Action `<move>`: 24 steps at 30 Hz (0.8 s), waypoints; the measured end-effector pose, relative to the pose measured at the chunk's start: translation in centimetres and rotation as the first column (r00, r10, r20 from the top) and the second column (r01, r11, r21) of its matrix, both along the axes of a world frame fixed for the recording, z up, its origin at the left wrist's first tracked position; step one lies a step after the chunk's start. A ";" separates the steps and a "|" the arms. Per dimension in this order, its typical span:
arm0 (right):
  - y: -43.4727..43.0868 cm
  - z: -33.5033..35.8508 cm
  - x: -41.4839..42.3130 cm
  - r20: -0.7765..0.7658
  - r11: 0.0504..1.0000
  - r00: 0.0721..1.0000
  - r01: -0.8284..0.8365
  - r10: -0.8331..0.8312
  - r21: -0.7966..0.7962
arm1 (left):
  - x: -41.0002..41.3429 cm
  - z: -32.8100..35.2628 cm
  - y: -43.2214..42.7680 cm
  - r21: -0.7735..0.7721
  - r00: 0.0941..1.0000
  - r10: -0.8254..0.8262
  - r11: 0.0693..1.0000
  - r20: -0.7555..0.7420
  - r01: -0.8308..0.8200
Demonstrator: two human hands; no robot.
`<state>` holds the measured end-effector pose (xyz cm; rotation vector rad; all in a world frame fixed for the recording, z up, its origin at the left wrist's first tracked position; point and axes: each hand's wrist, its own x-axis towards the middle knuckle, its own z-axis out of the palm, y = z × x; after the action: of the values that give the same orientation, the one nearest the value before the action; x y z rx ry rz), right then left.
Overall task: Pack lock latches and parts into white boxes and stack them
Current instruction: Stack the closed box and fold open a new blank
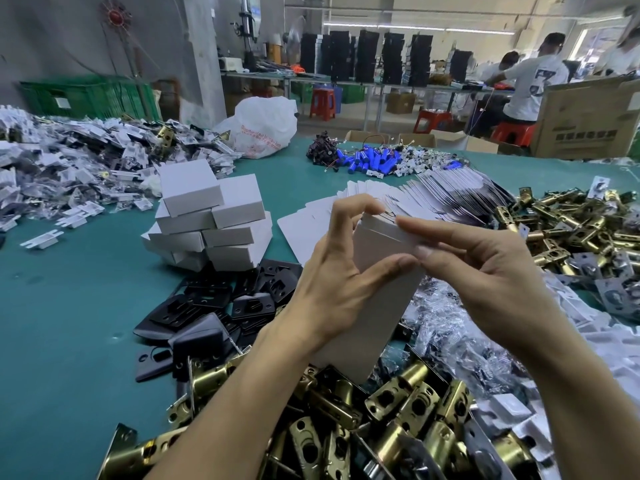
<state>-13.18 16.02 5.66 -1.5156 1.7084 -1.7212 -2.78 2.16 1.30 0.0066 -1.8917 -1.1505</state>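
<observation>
Holding a white box (384, 299) upright over the brass latches (398, 407), this person's got the left hand (332, 275) curled round its side and the right hand (485, 285) pinching its top, stack of closed boxes (207, 223) further left on the tabletop (69, 313).

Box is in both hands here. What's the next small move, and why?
Probably press the top flap fully closed: the right hand pinches the top end of the white box while the left hand grips its side. After that it could join the stack of closed boxes.
</observation>
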 end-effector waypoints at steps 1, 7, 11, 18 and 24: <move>0.1 0.0 -0.1 0.015 0.999 0.999 -0.030 0.030 0.019 | 0.0 0.0 0.0 -0.002 1.000 0.009 1.000 0.006 -0.009; -0.6 -1.1 0.2 -0.006 0.998 0.999 0.039 -0.039 -0.039 | 0.2 0.1 -0.2 0.003 0.998 0.070 0.998 0.005 -0.070; -0.7 -1.3 0.1 0.049 0.989 0.997 0.068 -0.062 -0.130 | 0.3 0.2 -0.3 0.002 0.998 0.065 0.998 0.004 -0.065; -0.4 -1.3 -0.5 0.050 0.998 0.999 0.012 -0.009 -0.065 | 0.4 0.3 0.0 -0.082 0.991 0.132 0.988 0.018 -0.130; -0.6 -1.6 -0.4 0.106 0.997 0.992 -0.071 0.072 -0.015 | 0.3 0.2 -0.1 -0.068 0.989 0.147 0.987 -0.004 -0.147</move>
<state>-13.59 15.44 4.11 -1.4445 1.5757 -1.7448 -2.48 2.09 1.54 0.1074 -1.8966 -0.9857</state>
